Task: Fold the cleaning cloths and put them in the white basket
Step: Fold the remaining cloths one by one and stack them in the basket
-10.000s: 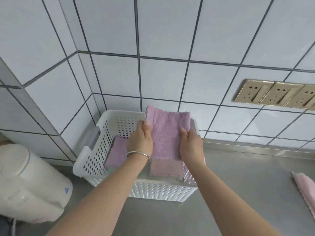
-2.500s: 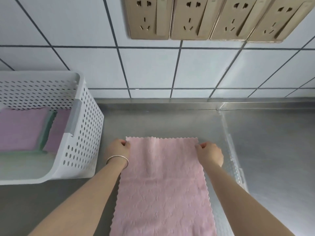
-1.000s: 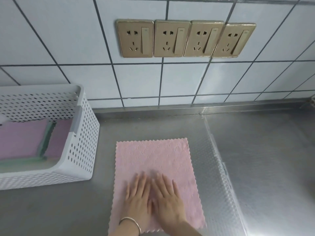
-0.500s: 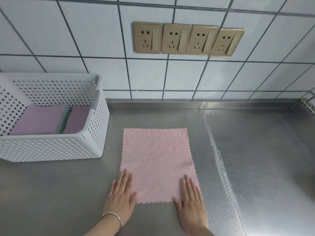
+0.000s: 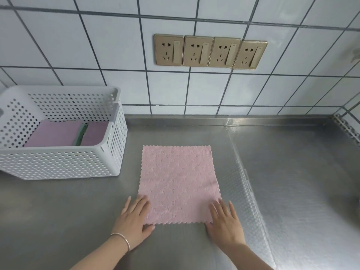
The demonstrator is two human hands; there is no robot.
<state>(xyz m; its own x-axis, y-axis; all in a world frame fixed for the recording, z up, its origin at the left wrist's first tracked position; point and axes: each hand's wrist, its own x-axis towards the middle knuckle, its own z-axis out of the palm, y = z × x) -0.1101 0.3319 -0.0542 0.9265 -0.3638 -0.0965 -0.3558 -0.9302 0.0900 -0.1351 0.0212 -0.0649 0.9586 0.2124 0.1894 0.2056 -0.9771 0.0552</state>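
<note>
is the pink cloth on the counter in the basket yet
No. The pink cloth lies flat on the counter, beside the white basket, both hands at its near corners.

A stainless-steel counter (image 5: pixel 292 172) runs along a wall of pale, glossy square tiles (image 5: pixel 87 45) set with dark grout lines. Four gold-coloured socket plates (image 5: pixel 210 52), each with a rocker switch, sit side by side in a row on the wall above the counter's back edge. A low steel upstand (image 5: pixel 214 119) closes the joint between the counter's back edge and the tiles. A raised seam (image 5: pixel 243 172) crosses the counter from the back edge toward the front, with a dimpled, embossed strip of metal beside it on the left. At the counter's far right corner a second tiled wall (image 5: pixel 353 112) meets the first. Soft, even light reflects dully off the steel.
</note>
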